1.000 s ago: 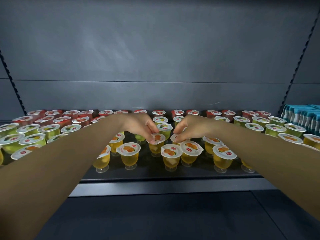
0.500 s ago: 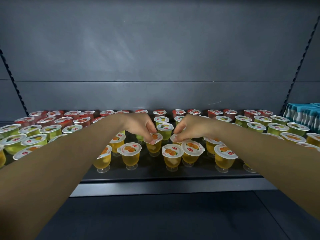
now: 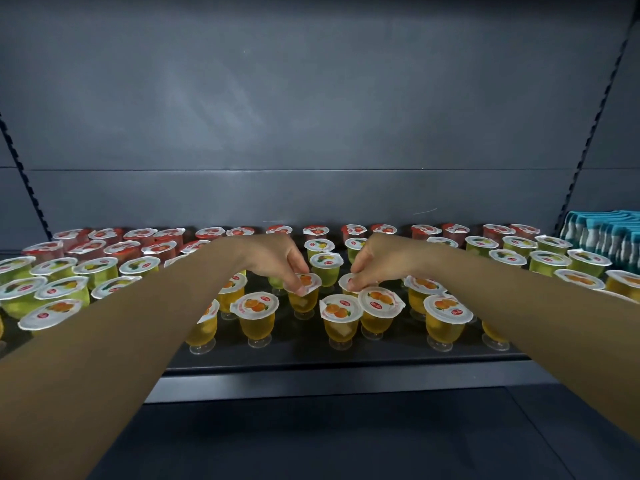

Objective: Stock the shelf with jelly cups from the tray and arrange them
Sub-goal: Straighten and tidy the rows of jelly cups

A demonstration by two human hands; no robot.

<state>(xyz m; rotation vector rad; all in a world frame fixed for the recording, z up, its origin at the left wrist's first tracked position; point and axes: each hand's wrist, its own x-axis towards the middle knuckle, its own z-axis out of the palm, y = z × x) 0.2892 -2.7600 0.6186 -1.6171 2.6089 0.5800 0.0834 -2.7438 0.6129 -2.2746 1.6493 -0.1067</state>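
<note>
So, head view only: both hands reach in over the shelf; left hand pinches the lid rim of an orange jelly cup w/ curled fingertips, right hand pinches the neighbouring orange cup, mostly hidden under its fingers; gripping by the rim prob. lets each cup drop into a tight gap w/o knocking neighbours. Cups sit by flavour: red row at back, green cups mid, orange front cups nearest the edge, so colours read in bands. Tray not in view. Teal packs stand at far right.
</note>
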